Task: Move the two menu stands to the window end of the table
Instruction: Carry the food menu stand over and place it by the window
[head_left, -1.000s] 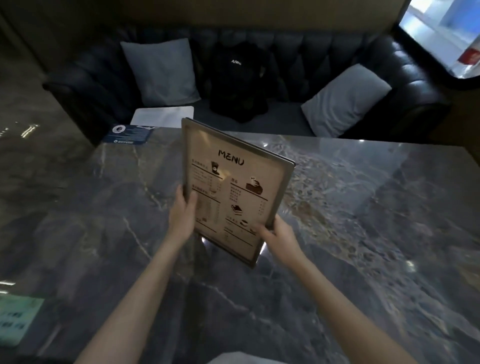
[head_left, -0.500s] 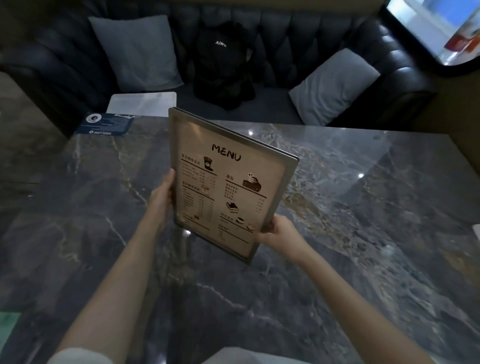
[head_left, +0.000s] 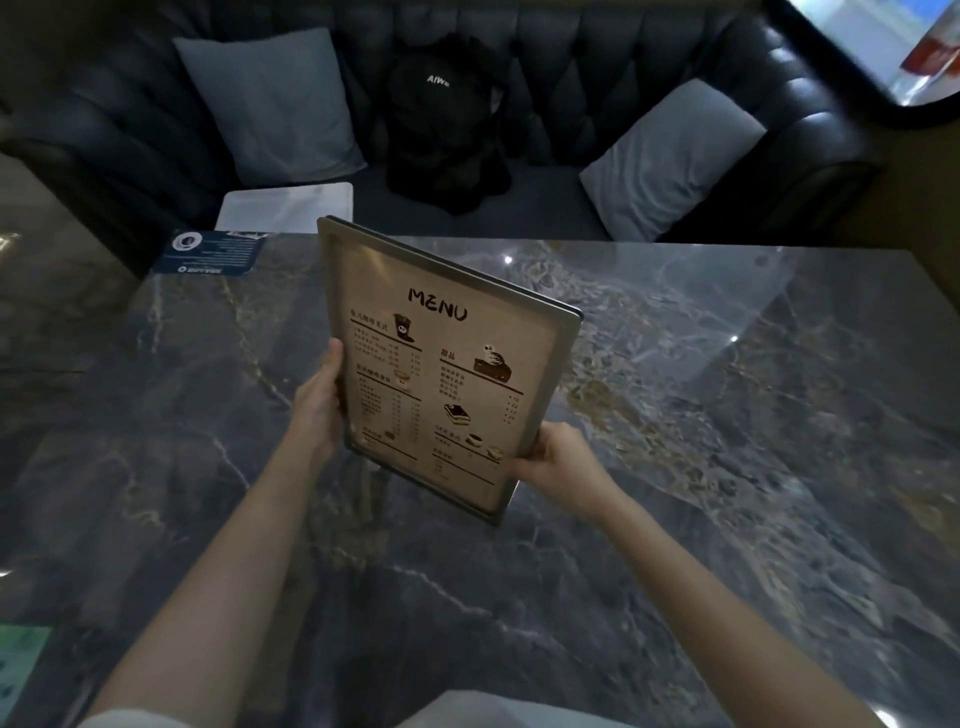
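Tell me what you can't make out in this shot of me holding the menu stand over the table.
- Second menu stand: not in the head view at all.
- Base of the held menu stand: its own panel hides it.
- Fingers of left hand and right hand: wrapped behind the frame.
- Small menu print: too fine to read.
- Window: cut off by the top right corner.
- Green sheet: cut off at the left edge.

The menu stand (head_left: 441, 364) hides the fingers of the left hand (head_left: 317, 410) behind its frame, and whether its lower corner touches the counter (head_left: 727, 467) cannot be told. Its small print is too fine to read. The window (head_left: 878, 41) is cut off by the top right corner, and a green card (head_left: 21, 665) by the left edge.
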